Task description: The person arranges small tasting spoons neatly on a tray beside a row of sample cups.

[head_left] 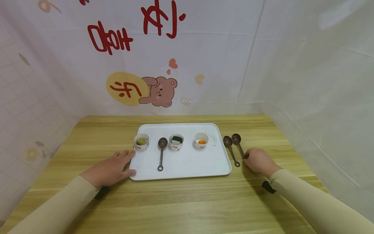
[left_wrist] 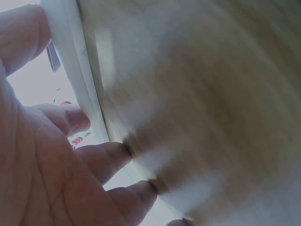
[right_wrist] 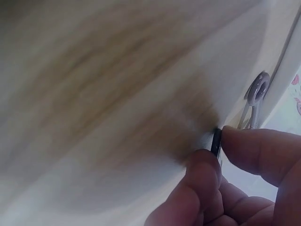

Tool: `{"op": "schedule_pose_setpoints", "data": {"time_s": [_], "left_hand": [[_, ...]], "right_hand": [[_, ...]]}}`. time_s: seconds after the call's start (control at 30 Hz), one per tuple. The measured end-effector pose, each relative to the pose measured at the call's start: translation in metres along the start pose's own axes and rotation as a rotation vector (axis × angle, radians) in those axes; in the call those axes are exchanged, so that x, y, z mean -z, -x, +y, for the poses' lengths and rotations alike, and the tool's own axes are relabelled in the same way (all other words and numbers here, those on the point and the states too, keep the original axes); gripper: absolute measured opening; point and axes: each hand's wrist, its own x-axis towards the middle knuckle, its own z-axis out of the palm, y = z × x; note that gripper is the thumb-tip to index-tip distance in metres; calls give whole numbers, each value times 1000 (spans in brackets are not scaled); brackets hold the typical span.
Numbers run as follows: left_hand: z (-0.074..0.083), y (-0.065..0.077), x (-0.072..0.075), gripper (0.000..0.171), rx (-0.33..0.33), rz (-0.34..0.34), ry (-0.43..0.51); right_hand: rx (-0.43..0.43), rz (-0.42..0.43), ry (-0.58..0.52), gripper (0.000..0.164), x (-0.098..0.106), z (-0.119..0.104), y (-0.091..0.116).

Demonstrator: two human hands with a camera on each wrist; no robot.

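Observation:
My right hand [head_left: 259, 161] pinches the handle end of a brown spoon [head_left: 236, 139] between thumb and fingers, low over the table right of the white tray [head_left: 190, 169]. Beside it, nearer the tray, lies a second brown spoon [head_left: 228, 142]; its ring-shaped handle end [right_wrist: 258, 88] shows in the right wrist view. My left hand [head_left: 112, 169] rests at the tray's left edge with fingers extended, thumb over the rim. On the tray a third brown spoon [head_left: 161, 152] lies between a paper cup with greenish food [head_left: 142, 143] and a paper cup with a black-and-white piece [head_left: 176, 143].
A third paper cup [head_left: 201, 141] with orange bits stands toward the tray's right side. The wooden table [head_left: 187, 204] runs back to a white printed curtain [head_left: 210, 65], with more curtain at both sides.

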Motion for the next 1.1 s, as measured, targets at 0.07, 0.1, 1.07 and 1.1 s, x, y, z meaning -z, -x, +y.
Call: {"op": "schedule_pose_setpoints", "data": {"time_s": [0.07,0.1,1.07,1.1], "left_hand": [[-1,0,-1,87,2,0,1],[-1,-1,-1,87,4,-1,3],[0,1,0,87,-12,11,5],[0,1,0,86,-12,12,6]], "right_hand": [[-5,-2,-2,26,0,0,0],[-9,-5,-6,26,0,1,-1],[-60,67,-115,23,1,4,-3],[-59,69,-116,23,1,3,-2]]}}
